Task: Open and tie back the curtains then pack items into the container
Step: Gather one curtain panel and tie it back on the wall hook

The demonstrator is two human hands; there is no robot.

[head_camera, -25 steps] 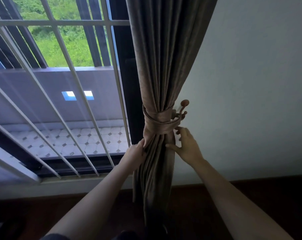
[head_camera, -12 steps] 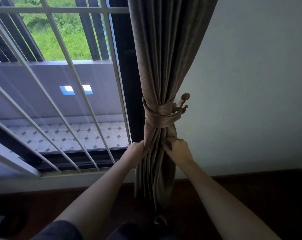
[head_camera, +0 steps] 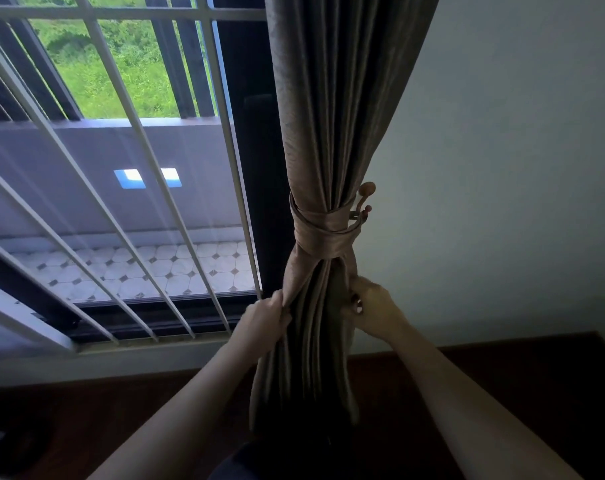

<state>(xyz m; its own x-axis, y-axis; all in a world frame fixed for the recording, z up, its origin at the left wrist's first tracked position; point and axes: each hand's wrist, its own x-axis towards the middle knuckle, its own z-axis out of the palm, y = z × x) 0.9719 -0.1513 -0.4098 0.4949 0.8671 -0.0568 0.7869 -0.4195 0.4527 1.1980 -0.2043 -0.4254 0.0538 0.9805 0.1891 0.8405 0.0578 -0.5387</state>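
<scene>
A brown curtain [head_camera: 332, 109] hangs gathered beside the window, bound at mid-height by a matching fabric tieback [head_camera: 320, 233] looped onto a wooden wall hook [head_camera: 365, 199]. Just below the tieback, my left hand [head_camera: 264, 317] grips the curtain's left edge. On the other side my right hand [head_camera: 373, 306] grips the folds at the same height. The curtain's lower part hangs between my forearms and fades into shadow. No container is in view.
A white window grille [head_camera: 127, 140] covers the window at the left, with a tiled balcony floor [head_camera: 138, 268] and greenery beyond. A pale wall [head_camera: 501, 168] fills the right. Dark wooden floor [head_camera: 536, 375] lies below, with a low white sill [head_camera: 86, 362] under the window.
My right hand came down from the hook and tieback and took hold of the curtain's right folds. My left hand kept its grip on the left edge. The view shifted slightly.
</scene>
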